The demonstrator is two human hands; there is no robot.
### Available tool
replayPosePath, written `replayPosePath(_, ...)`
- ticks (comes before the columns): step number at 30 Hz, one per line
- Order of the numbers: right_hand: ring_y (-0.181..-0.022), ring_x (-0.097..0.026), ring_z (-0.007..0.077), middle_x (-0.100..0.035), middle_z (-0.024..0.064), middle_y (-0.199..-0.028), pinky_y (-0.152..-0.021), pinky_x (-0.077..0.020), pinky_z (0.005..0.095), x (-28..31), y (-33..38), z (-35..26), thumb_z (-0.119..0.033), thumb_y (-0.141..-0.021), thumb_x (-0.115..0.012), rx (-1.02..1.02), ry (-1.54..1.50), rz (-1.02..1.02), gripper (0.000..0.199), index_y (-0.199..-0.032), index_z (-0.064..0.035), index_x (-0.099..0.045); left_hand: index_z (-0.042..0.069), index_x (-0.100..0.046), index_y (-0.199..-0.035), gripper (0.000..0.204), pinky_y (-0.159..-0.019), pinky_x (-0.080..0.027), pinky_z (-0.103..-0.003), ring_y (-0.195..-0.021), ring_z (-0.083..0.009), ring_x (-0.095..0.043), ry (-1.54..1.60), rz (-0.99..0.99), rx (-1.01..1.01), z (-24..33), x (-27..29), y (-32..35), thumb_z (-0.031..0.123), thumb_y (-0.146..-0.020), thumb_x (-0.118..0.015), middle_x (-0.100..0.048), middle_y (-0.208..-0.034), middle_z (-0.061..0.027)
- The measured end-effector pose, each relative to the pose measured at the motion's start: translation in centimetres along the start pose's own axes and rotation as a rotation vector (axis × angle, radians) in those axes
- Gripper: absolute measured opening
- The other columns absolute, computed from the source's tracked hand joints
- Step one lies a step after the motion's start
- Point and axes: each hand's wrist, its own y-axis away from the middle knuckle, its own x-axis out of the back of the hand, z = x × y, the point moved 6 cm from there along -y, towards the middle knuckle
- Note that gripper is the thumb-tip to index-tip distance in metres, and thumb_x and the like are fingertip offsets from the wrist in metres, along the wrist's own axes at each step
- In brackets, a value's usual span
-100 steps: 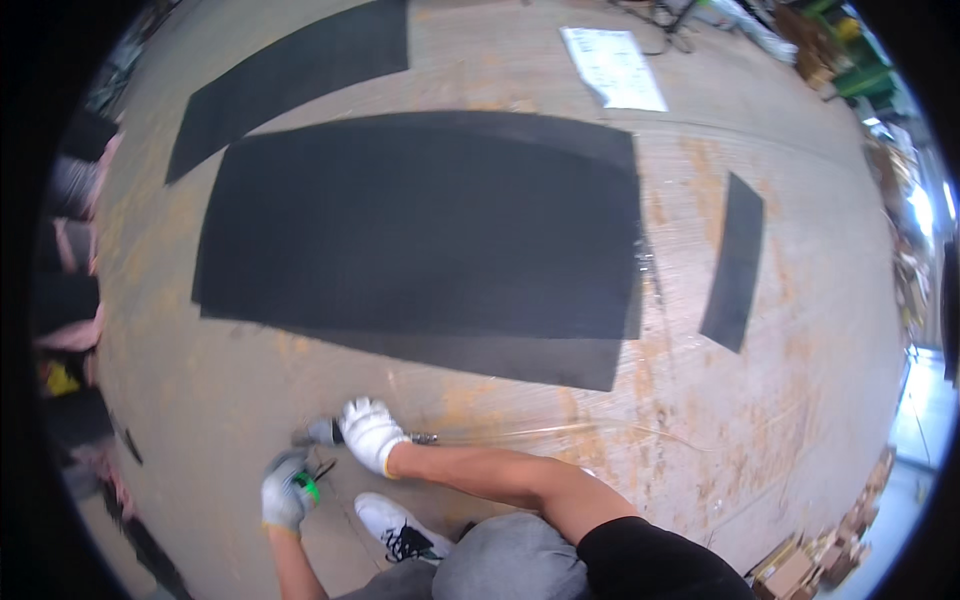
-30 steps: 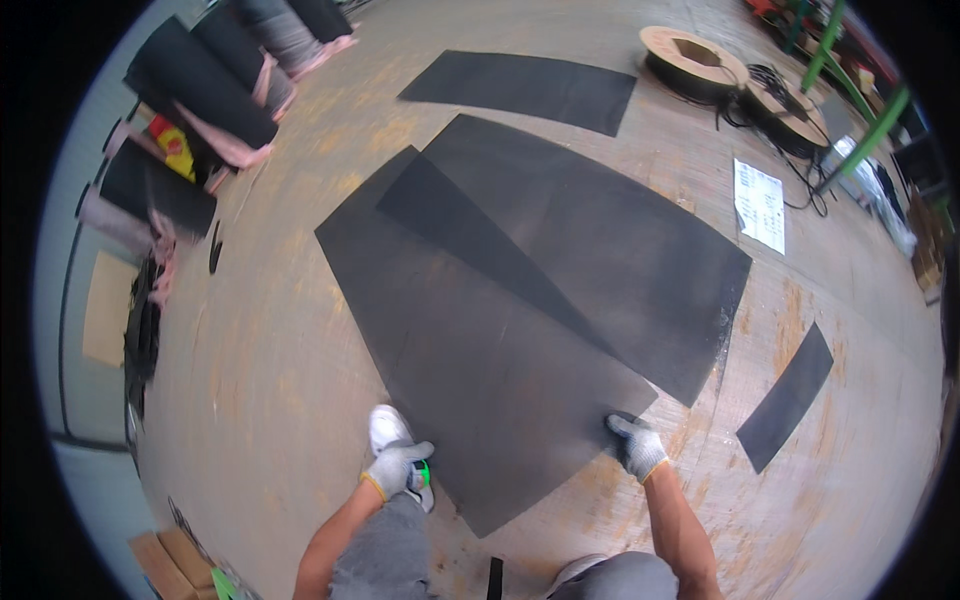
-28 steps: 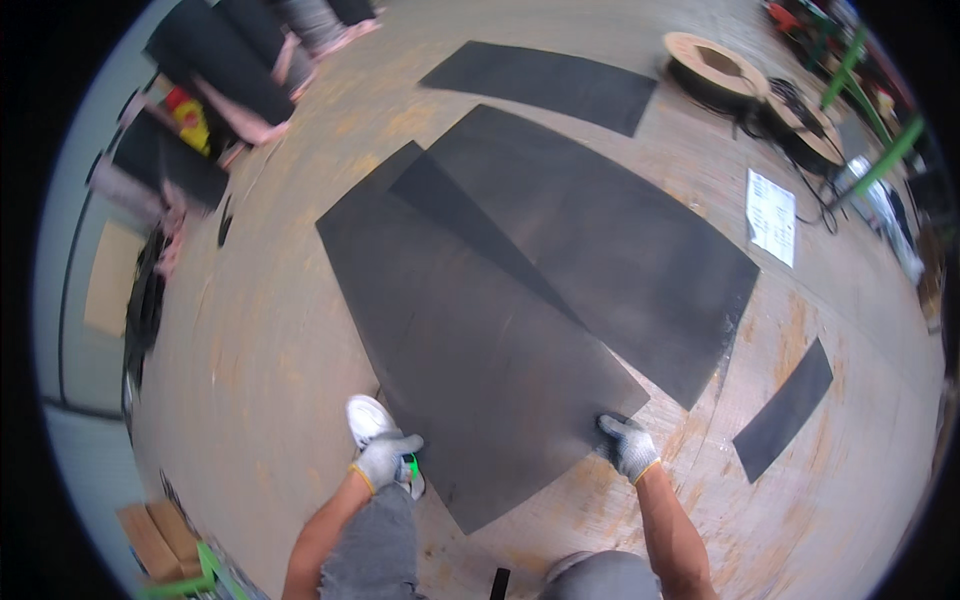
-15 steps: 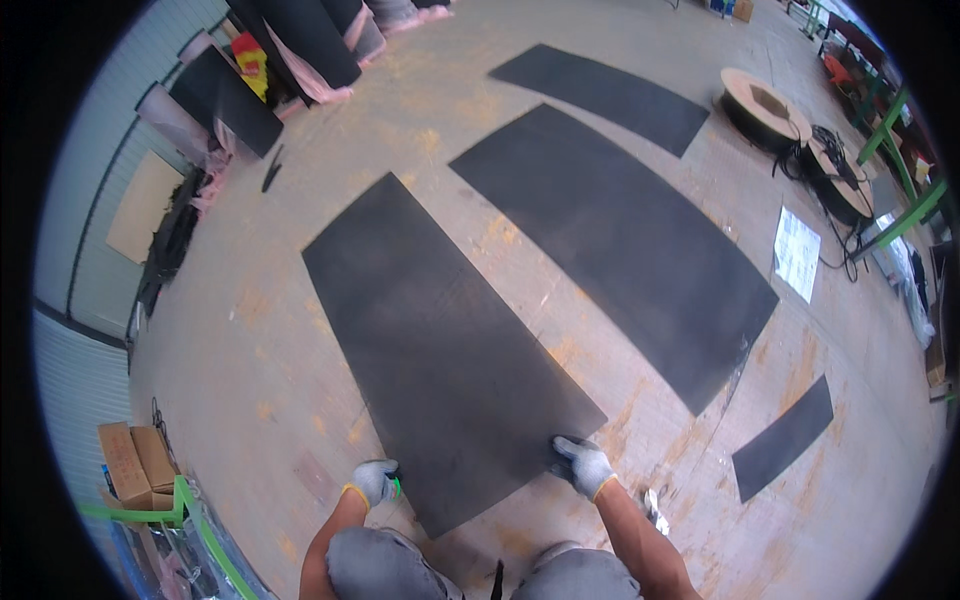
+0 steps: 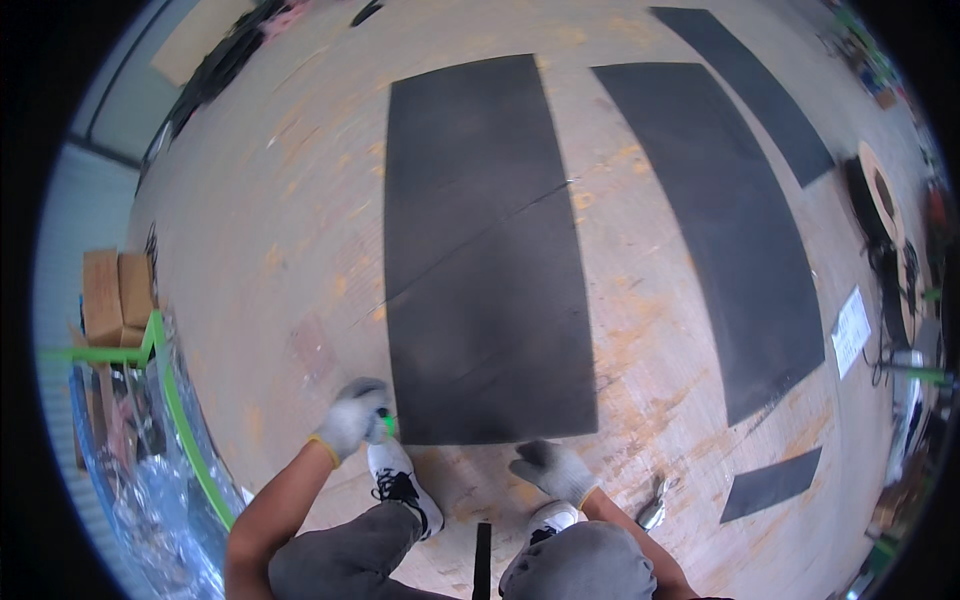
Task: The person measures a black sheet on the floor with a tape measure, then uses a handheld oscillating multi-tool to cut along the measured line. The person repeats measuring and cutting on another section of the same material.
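A long black sheet (image 5: 480,230), like rubber or foam matting, lies flat on the floor in front of me. My left hand (image 5: 352,418), in a grey glove with dark fingertips, is closed beside its near left corner. A small green-and-black object (image 5: 387,422) shows at those fingers; its kind is hard to make out. My right hand (image 5: 555,470), gloved the same way, is just short of the sheet's near edge, with its fingers loosely extended and nothing visible in them.
Two more black sheets (image 5: 740,240) (image 5: 745,85) lie to the right, and a small black offcut (image 5: 770,485) lies nearer. White paper (image 5: 851,332) and a cable reel (image 5: 878,195) are at the far right. Cardboard boxes (image 5: 105,295) and a green frame (image 5: 185,420) stand left. Crumpled scrap (image 5: 652,505) lies by my right arm.
My view has turned and tipped down, so the sheet now looks straight ahead. My right hand has come off the sheet's near right part. The left hand stays near its left corner.
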Motion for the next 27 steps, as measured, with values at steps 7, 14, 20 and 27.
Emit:
replayPosePath(7, -0.116, -0.072, 0.0276, -0.073, 0.0177, -0.124, -0.099, -0.0574, 0.0398, -2.9, -0.6, -12.1, -0.019, -0.078, -0.095, 0.498, -0.199, 0.151, 0.074, -0.139, -0.0024, -0.057, 0.006, -0.061, -0.141, 0.046, -0.109, -0.049, -0.04, -0.126, -0.0321, -0.065, -0.349, -0.02, -0.238, 1.5, -12.7, 4.5, 0.036, -0.106, -0.063, -0.065, -0.137, -0.0183)
replayPosePath(14, -0.109, -0.073, 0.0413, -0.074, 0.0236, -0.117, -0.092, -0.0578, 0.0473, -1.0, 0.0, -5.2, -0.019, -0.075, -0.087, 0.174, 0.013, 0.163, 0.06, -0.127, -0.0021, -0.062, 0.005, -0.066, -0.117, 0.034, -0.101, -0.052, -0.05, -0.113, -0.0422, -0.066, -0.546, -0.112, -0.44, 0.5, -17.7, 5.5, 0.037, -0.107, -0.059, -0.067, -0.121, -0.0208)
replayPosePath(20, -0.103, -0.076, 0.0352, -0.077, 0.0189, -0.109, -0.089, -0.0597, 0.0436, 0.6, 1.1, -3.1, -0.007, -0.074, -0.078, 0.127, 0.157, 0.113, 0.057, -0.128, -0.0023, -0.061, 0.006, -0.067, -0.111, 0.028, -0.093, -0.055, -0.048, -0.103, -0.0397, -0.07, -0.38, -0.271, -0.156, -2.2, -19.9, 4.5, 0.033, -0.105, -0.064, -0.072, -0.11, -0.0189)
replayPosePath(27, -0.1, -0.075, 0.0383, -0.077, 0.0214, -0.101, -0.089, -0.0584, 0.0431, 1.7, 2.2, -2.1, -0.048, -0.073, -0.096, -0.037, 0.418, -0.18, 0.07, -0.119, -0.0033, -0.068, 0.001, -0.069, -0.117, 0.037, -0.093, -0.054, -0.042, -0.106, -0.0319, -0.072, -0.483, -0.497, -0.015, -4.8, -22.1, 4.3, 0.034, -0.101, -0.07, -0.074, -0.112, -0.0179)
